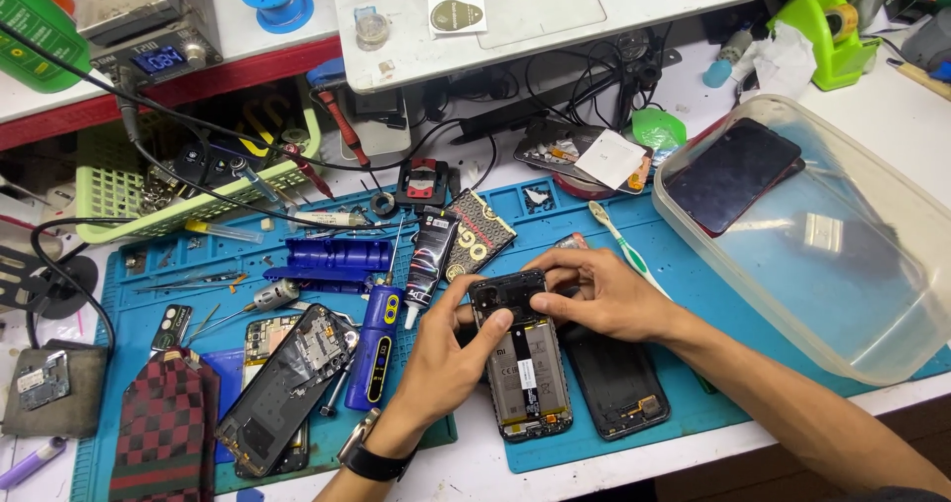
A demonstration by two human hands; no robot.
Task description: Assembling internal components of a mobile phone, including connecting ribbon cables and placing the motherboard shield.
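Lengthwise, opened phone (528, 368) points away, both hands (451, 348) (599, 289) atop.

A white workbench (892, 115) carries blue work mats (684, 264) beneath a red-edged shelf (198, 76), evenly lit.

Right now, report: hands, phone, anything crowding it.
Both hands, left and right, gripping the open phone at its top. Back cover touching its right side. Glue tube just left.

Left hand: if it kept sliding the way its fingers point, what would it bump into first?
The left hand points up and right, over the opened phone. Going on, it would probably meet the right hand gripping the phone's top first, though depth is hard to judge.
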